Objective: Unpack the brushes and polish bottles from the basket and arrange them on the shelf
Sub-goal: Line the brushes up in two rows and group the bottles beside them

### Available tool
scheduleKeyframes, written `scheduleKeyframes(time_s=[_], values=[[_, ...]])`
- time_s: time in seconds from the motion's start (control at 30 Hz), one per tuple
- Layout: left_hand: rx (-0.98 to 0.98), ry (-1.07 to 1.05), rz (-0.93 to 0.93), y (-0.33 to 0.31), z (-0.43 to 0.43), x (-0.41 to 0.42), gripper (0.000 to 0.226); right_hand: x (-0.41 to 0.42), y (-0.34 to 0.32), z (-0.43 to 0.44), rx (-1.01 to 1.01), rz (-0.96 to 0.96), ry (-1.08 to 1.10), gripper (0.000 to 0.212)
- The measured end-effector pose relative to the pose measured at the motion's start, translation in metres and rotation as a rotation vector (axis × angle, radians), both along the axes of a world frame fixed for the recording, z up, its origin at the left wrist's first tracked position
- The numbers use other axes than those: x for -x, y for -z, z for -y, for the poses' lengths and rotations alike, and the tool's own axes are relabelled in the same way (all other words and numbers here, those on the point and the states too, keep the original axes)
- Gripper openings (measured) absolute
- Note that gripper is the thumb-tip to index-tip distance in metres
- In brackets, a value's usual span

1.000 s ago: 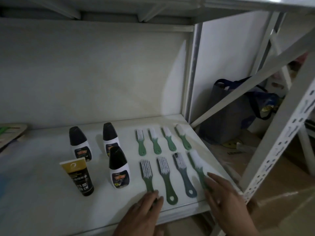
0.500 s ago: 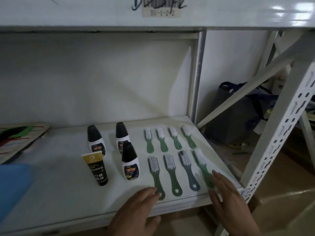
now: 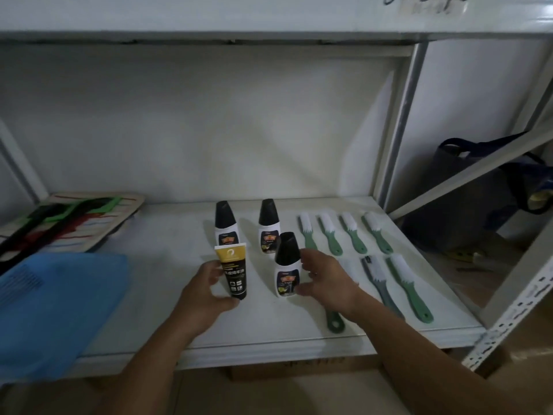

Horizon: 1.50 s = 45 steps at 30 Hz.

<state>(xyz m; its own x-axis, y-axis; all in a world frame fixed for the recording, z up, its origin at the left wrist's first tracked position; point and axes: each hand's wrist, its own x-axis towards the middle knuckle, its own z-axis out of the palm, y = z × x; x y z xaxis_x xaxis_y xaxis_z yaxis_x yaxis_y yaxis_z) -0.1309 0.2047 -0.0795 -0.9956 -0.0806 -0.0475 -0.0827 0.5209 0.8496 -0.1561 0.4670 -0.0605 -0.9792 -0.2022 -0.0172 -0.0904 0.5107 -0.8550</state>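
Observation:
On the white shelf my left hand wraps around a black tube with a gold top, thumb at its base. My right hand cups the front polish bottle, white with a black cap, fingers on its right side. Two more polish bottles stand behind. A back row of green brushes lies to the right. Front-row brushes lie beside my right wrist, which covers some of them.
A blue basket sits on the shelf's left front. Behind it lies a flat board with coloured straps. A dark bag stands beyond the shelf's right post. A perforated upright rises at the front right.
Both hands moved left from the front brushes to the containers. My left hand took hold of the tube and my right closed around the front bottle. The view shifted left, showing the basket.

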Motion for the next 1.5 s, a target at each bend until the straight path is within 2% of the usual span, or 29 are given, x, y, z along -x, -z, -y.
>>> scheduleKeyframes(time_s=[0.07,0.2,0.3,0.97,1.03,1.1,1.17,1.27,1.33,1.4,1.5], values=[[-0.1,0.074,0.008,0.005,-0.004,0.008,0.061,0.009,0.003,0.01,-0.038,0.004,-0.023,0.058],[-0.148,0.111,-0.017,0.011,-0.007,0.016,0.035,0.015,0.013,0.017,-0.082,-0.014,-0.029,0.04],[-0.179,0.122,-0.01,0.012,-0.007,0.018,0.029,0.013,0.013,0.017,-0.088,-0.009,-0.017,0.035],[-0.236,0.195,0.005,0.024,-0.008,0.017,0.034,0.003,0.023,0.015,-0.022,0.0,-0.041,0.032],[-0.231,0.226,0.031,0.022,-0.005,0.015,0.042,0.005,0.022,0.011,-0.028,0.015,-0.077,0.039],[-0.229,0.244,0.051,0.02,0.005,0.018,0.051,0.014,0.017,0.001,-0.015,0.028,-0.071,0.057],[-0.268,0.132,0.031,0.019,0.02,0.026,0.05,0.028,0.005,-0.011,0.02,0.009,0.025,0.063],[-0.228,-0.143,-0.093,0.021,0.039,0.051,0.042,0.059,-0.007,-0.019,0.127,-0.005,0.103,0.055],[-0.152,-0.173,-0.125,0.017,0.046,0.076,0.056,0.081,-0.01,-0.01,0.116,0.031,0.074,0.053],[-0.13,-0.117,-0.097,0.01,0.049,0.102,0.074,0.103,-0.009,0.003,0.039,0.04,-0.002,0.057],[-0.273,0.02,-0.011,0.002,0.047,0.128,0.077,0.124,-0.013,0.025,0.035,0.068,-0.067,0.059]])
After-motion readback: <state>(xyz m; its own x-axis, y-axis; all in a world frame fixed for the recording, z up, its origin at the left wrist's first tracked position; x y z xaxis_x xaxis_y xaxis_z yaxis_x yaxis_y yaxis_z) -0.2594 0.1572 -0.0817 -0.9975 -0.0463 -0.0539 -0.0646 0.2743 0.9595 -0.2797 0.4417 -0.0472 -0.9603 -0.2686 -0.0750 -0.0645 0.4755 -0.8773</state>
